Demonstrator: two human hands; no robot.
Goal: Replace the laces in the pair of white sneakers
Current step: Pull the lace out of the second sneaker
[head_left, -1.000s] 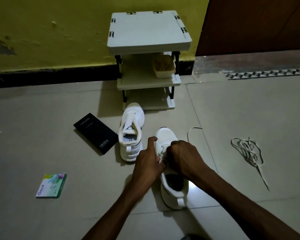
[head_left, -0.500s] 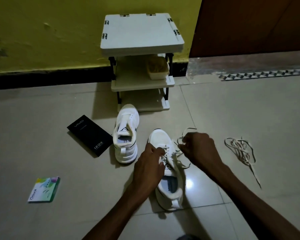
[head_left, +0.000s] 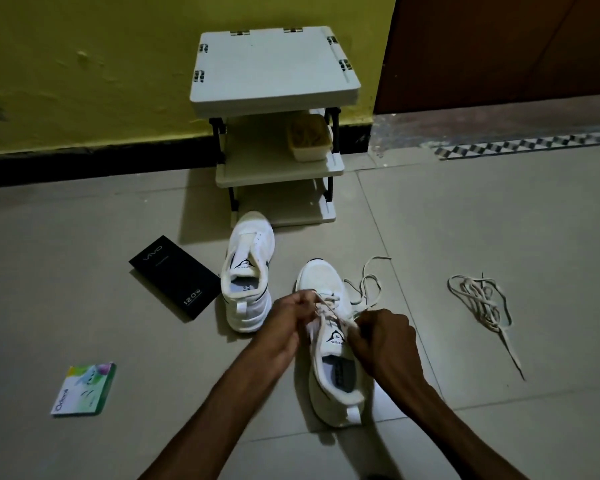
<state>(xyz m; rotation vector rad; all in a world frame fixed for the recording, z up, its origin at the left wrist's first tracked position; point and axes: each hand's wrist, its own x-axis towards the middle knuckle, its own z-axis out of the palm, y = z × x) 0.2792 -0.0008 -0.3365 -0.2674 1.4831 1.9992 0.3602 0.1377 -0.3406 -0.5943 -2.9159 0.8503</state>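
Sneaker of white mesh (head_left: 321, 278) stands on floor tiles (head_left: 499, 220); the left grip (head_left: 286, 323) pinches its cream flat lace (head_left: 327, 300). The right grip (head_left: 385, 341) pinches another strand.

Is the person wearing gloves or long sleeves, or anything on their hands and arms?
No gloves. The left hand and the right hand are bare, with no ring, watch or bracelet visible in the dim light. The left forearm and right forearm are bare too; no sleeve shows.
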